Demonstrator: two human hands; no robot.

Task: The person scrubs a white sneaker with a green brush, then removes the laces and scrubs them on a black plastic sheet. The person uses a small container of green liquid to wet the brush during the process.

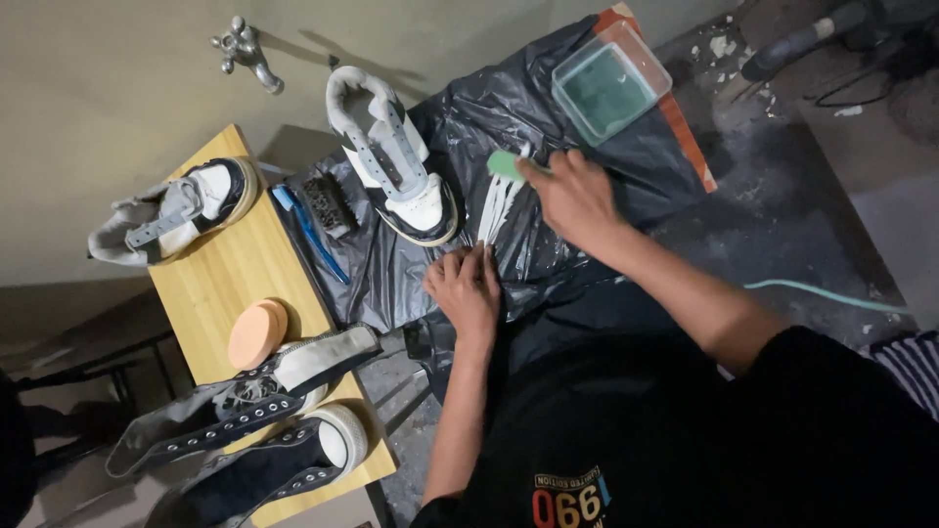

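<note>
The right hand [577,200] has its grip closed on a small green brush [506,163], at its ten o'clock, over flat white laces [497,207] on black plastic sheeting [548,117]. The left hand [466,286] presses the lace ends flat.

From my feed, the black plastic sheet [548,117] looks glossy and crinkly. The white laces [499,205] on it read as flat woven cloth, and the green brush [506,163] looks like smooth plastic. The little table [230,274] is pale wood, matt with visible grain. The tub [611,81] is clear plastic, the tap [245,51] shiny metal, and the high-top sneaker [396,161] looks like smooth leather.
</note>
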